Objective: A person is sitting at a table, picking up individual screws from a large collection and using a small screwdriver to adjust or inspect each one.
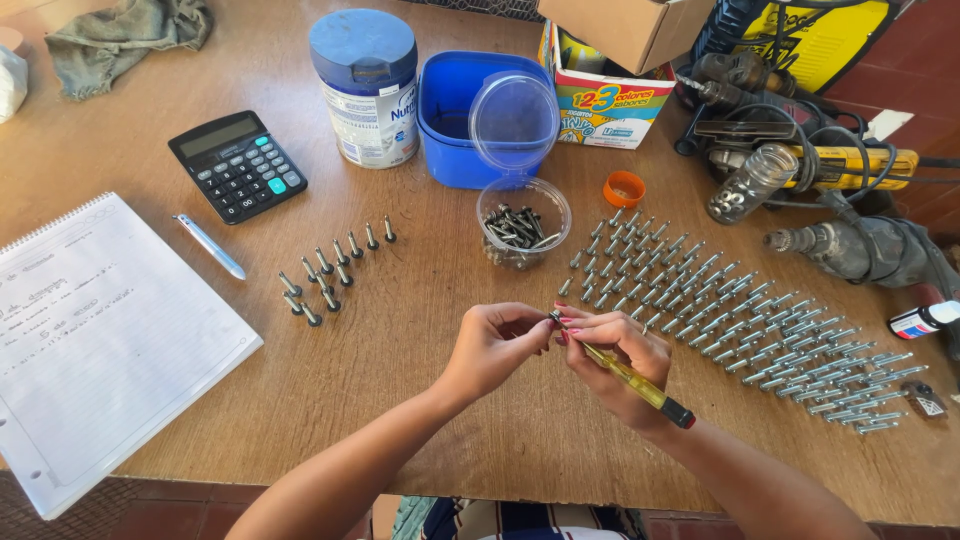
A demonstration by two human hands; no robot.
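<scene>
hands meet over a wooden desk (420, 400), turning a small screw (553, 316) with a yellow screwdriver (630, 380).
left hand (492, 345) pinches the screw above the desk; right hand (620, 365) closes on the screwdriver. best held steady, tip seated squarely, beside rows of screws (740, 325).

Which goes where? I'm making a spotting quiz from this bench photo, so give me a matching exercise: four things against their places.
Things:
1. calculator
2. yellow-handled screwdriver
3. orange cap
4. grey rag

Places:
A. far left corner of the table
B. beside the clear jar lying on its side
C. in the right hand
D. above the pen and notebook

Pairs: 1-D, 2-C, 3-B, 4-A
</scene>
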